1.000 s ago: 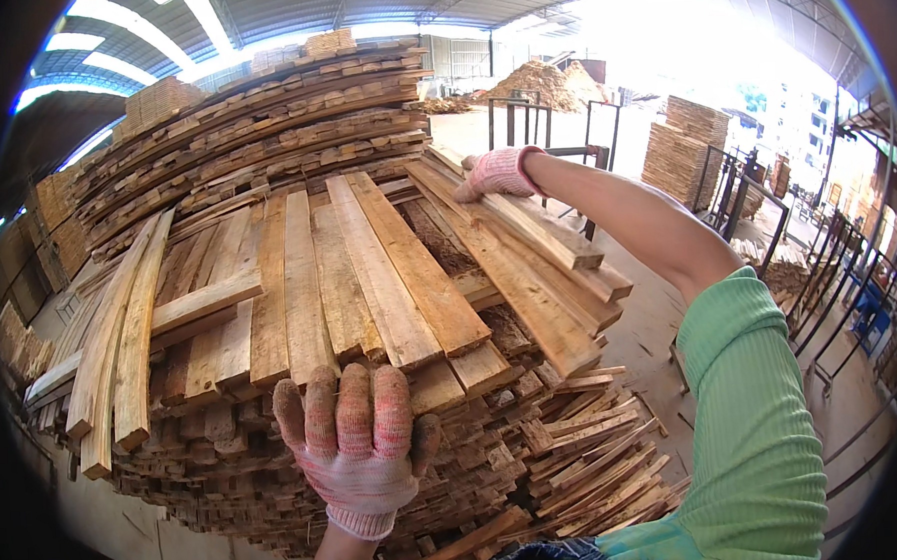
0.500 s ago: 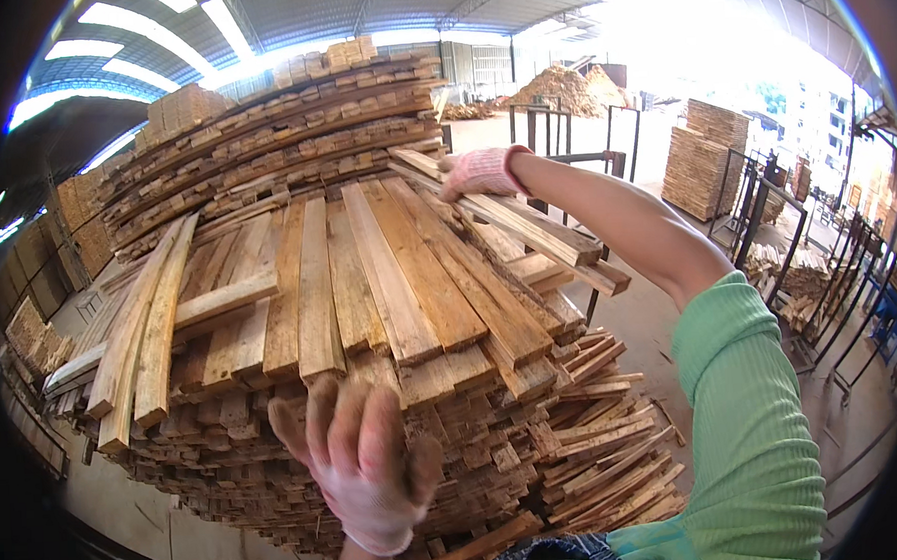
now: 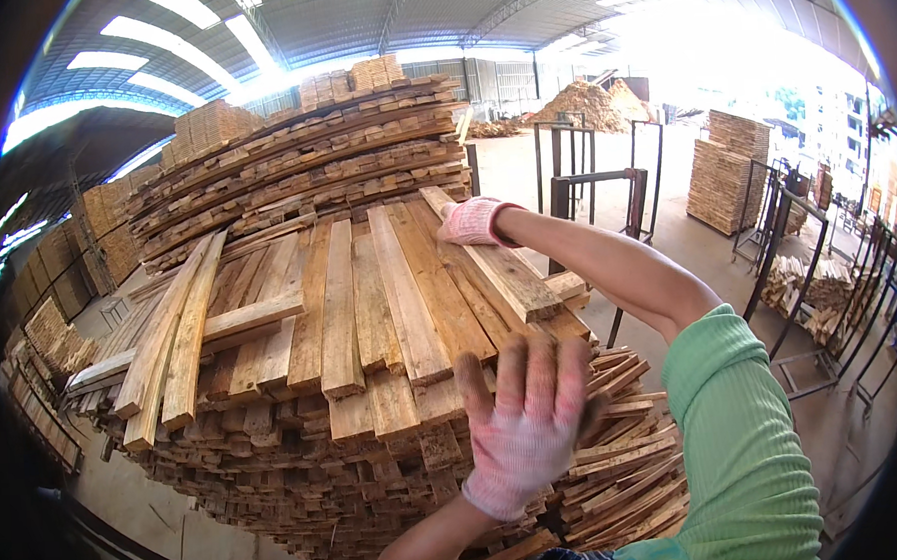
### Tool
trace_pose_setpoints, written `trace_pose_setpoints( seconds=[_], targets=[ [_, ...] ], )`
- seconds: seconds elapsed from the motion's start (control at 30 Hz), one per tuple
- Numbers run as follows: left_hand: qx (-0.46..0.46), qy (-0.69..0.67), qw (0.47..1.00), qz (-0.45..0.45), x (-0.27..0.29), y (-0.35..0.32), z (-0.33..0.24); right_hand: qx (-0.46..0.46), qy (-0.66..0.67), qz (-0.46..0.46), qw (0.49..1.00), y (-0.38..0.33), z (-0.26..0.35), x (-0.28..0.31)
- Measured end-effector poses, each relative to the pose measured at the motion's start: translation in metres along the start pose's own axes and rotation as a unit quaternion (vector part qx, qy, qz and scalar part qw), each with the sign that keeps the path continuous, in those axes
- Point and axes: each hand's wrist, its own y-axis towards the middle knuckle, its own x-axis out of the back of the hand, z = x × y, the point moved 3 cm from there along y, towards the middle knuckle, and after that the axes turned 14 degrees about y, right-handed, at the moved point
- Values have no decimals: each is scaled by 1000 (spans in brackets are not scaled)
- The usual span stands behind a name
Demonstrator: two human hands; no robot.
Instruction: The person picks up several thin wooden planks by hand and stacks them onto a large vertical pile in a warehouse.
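Observation:
A large stack of wooden boards (image 3: 342,315) rises in front of me, its top layer laid side by side with the ends toward me. My right hand (image 3: 476,223), in a pinkish-white knitted glove, is closed on the far part of a pale board (image 3: 513,277) along the stack's right edge. My left hand (image 3: 525,427), in a matching glove with dirty fingertips, is open, its fingers stretched up in front of the near board ends at the right. Whether those fingertips touch wood I cannot tell. Two loose boards (image 3: 195,326) lie slanted at the stack's left, over a crosswise board (image 3: 240,319).
Behind stands a taller layered wood stack (image 3: 303,151). Below my left hand, thin wooden strips (image 3: 627,462) are heaped. Black metal frames (image 3: 594,179) stand beyond my right arm, with another board pile (image 3: 729,173) farther back. A metal bar (image 3: 130,539) runs at the lower left.
My left hand has moved right along the board ends. My right hand has come left and slightly nearer, and the pale board now lies closer against the top layer. The view has shifted a little.

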Motion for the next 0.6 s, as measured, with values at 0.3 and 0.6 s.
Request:
trace_pose_setpoints(
  seconds=[0.3, 0.6],
  targets=[
    [-24, 23, 999, -5, -13, -2, 7, -84, 292, -51, 951, -14, -59, 10],
    [-27, 74, 997, 16, -19, 2, 11, 30, 125, -79, 989, -21, -58, -46]
  ],
)
